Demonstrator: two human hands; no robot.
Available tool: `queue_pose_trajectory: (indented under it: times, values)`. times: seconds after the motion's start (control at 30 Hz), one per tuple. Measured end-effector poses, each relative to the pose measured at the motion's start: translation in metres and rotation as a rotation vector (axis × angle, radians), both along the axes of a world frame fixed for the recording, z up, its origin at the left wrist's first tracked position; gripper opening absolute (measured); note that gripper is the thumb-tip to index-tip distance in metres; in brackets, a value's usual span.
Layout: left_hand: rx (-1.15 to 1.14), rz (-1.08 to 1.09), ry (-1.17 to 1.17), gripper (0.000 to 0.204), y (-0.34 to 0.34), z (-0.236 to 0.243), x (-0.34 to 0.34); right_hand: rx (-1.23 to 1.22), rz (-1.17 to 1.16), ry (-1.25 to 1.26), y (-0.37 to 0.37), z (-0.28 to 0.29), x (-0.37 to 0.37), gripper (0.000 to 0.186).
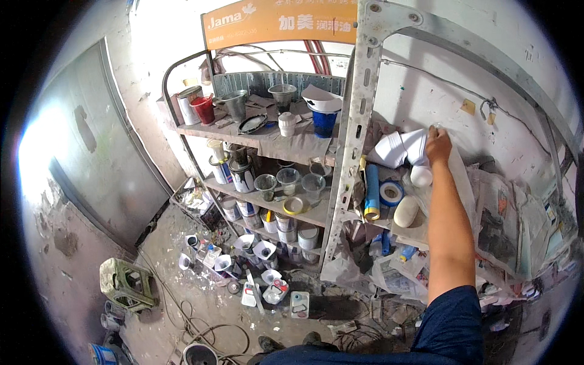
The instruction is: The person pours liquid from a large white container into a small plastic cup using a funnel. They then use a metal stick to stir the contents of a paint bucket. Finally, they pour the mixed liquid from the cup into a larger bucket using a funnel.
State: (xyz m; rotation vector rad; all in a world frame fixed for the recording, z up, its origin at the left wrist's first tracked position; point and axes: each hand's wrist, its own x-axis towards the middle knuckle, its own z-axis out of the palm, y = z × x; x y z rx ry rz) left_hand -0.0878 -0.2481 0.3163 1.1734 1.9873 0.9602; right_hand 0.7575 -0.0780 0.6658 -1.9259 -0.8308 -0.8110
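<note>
My right arm reaches out over the right-hand shelf, and my right hand [438, 146] is at its back, near the wall. Its fingers are closed, but what they grip is hidden; something clear like thin plastic shows at the fingertips. Directly left of the hand lie nested white paper cones [398, 148]. A white rounded container [421, 176] sits just below the hand. Nearer on this shelf are a blue roll [371, 191], a roll of blue-edged tape [391, 193] and an off-white oval block [406, 212]. My left hand is out of view.
A metal upright [348, 140] separates this shelf from a rack of paint cans and plastic cups [283, 97]. Used cups, cans and a hose [228, 328] lie on the floor. A dirty stool [126, 283] stands left. Plastic-covered items [496, 207] crowd the right.
</note>
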Motion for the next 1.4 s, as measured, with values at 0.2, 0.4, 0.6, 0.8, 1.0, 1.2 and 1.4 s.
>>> queue_pose_trajectory:
  times: [0.2, 0.4, 0.6, 0.8, 1.0, 1.2, 1.4]
  values:
    - [0.007, 0.025, 0.019, 0.028, -0.028, -0.003, -0.005, 0.119, -0.039, -0.178, -0.008, 0.04, 0.012, 0.036]
    - [0.026, 0.041, 0.05, 0.027, -0.065, -0.014, -0.025, 0.043, -0.084, -0.178, -0.042, 0.067, -0.028, 0.033]
    - [0.121, 0.035, -0.163, 0.042, -0.109, -0.031, -0.06, 0.089, 0.352, 0.064, -0.095, 0.045, -0.158, 0.034]
    - [0.254, -0.06, -0.098, 0.023, -0.055, 0.03, -0.036, 0.008, 1.086, 0.777, -0.094, -0.076, -0.37, 0.025]
    - [0.298, -0.187, -0.031, 0.024, -0.023, 0.081, -0.032, -0.389, 1.292, 2.013, -0.087, -0.187, -0.592, 0.023]
    - [0.262, -0.25, -0.207, 0.049, -0.031, 0.093, -0.084, -0.689, 1.289, 2.234, -0.127, -0.231, -0.718, 0.02]
    - [0.303, -0.109, -0.619, 0.038, -0.059, 0.107, -0.138, -0.801, 1.396, 2.215, -0.154, -0.241, -0.785, 0.027]
